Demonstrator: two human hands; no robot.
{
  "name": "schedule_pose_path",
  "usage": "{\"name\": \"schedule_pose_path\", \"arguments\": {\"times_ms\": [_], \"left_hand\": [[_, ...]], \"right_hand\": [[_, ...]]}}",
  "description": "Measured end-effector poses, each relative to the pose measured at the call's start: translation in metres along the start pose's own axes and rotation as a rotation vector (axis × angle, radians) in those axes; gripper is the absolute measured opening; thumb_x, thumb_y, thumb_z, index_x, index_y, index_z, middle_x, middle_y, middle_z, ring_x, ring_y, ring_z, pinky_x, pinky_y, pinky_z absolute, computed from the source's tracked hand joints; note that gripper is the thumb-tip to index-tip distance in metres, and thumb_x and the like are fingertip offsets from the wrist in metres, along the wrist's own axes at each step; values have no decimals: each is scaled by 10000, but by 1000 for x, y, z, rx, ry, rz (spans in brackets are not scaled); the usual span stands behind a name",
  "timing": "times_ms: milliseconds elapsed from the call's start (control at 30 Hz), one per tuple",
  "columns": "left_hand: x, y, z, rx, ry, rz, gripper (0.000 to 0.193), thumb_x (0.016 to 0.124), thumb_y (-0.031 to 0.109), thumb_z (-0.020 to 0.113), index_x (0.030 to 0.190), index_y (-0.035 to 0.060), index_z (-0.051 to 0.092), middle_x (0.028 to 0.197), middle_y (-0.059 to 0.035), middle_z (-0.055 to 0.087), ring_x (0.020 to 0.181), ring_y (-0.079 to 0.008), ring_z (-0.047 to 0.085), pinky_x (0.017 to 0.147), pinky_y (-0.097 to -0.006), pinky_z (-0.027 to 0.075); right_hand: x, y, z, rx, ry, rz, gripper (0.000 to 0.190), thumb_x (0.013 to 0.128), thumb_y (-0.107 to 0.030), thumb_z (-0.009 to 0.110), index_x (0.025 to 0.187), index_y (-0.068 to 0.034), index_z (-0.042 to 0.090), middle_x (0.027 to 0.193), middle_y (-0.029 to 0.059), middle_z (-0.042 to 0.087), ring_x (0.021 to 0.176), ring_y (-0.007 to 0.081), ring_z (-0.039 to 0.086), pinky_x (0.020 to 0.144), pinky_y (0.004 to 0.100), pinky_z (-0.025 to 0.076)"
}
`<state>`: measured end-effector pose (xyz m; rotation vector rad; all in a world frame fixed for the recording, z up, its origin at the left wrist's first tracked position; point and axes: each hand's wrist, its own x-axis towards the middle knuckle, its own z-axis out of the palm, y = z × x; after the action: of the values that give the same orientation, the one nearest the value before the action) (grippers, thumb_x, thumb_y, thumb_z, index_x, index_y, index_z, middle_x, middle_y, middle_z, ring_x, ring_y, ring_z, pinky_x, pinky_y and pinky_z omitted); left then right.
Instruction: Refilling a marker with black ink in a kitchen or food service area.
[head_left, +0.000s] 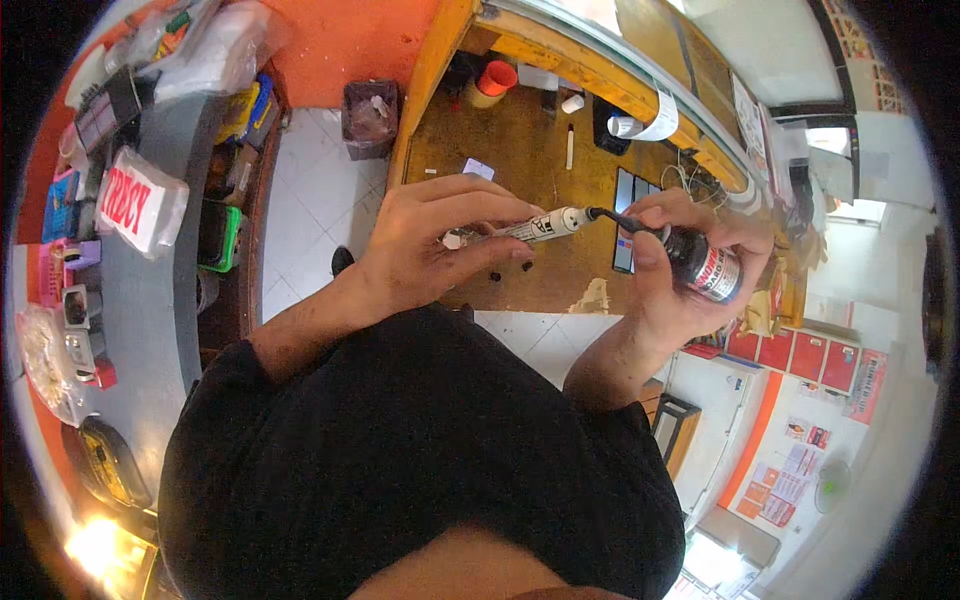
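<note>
My left hand (450, 240) holds a white whiteboard marker (544, 227) between thumb and fingers, its open end pointing right. In my right hand (690, 247) is a dark ink refill bottle (705, 266) with a printed label, lying tilted. The bottle's black nozzle (619, 219) meets the end of the marker. Below the marker, two small black pieces (496, 277) lie on the wooden desk (525, 289); what they are is too small to tell. Farther back on the desk rests a white pen-like stick (570, 146).
A phone (624, 191) lies beside my right hand. A red cup (497, 78) and a small white cylinder (573, 103) stand towards the back. A waste bin (369, 120) is left of the desk. A grey counter (161, 300) with boxes and bags runs along the far left.
</note>
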<state>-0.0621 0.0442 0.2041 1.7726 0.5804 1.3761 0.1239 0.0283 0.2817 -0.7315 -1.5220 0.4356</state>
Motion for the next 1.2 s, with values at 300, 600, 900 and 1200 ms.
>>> {"name": "schedule_pose_path", "arguments": {"times_ms": [300, 600, 900, 1200], "left_hand": [[0, 1, 1, 0, -5, 17, 330, 699, 16, 760, 1014, 15, 660, 919, -129, 661, 782, -197, 656, 673, -279, 523], [0, 0, 7, -5, 9, 10, 326, 696, 14, 762, 1005, 10, 657, 913, -131, 660, 781, -200, 655, 668, -276, 530], [0, 2, 15, 41, -30, -61, 298, 741, 31, 739, 1025, 9, 651, 945, -110, 656, 818, -191, 652, 684, -282, 568], [-22, -35, 30, -22, 128, -289, 251, 762, -33, 706, 1002, -19, 636, 983, -114, 641, 860, -169, 647, 731, -285, 565]], "right_hand": [[-1, 1, -4, 14, -4, -3, 495, 671, 23, 766, 933, -82, 360, 717, 166, 607, 680, 254, 608, 650, 387, 516], [-6, 2, -11, 231, 88, 174, 472, 705, -43, 753, 979, -91, 371, 836, 190, 611, 758, 238, 610, 688, 359, 519], [-33, 33, -7, 1256, 301, 999, 337, 909, -457, 535, 974, -126, 530, 765, -11, 452, 647, 119, 374, 590, 245, 341], [-94, 112, -43, 1170, 484, 1217, 424, 896, -557, 496, 878, -139, 566, 660, -17, 440, 574, 115, 384, 557, 264, 326]]}}
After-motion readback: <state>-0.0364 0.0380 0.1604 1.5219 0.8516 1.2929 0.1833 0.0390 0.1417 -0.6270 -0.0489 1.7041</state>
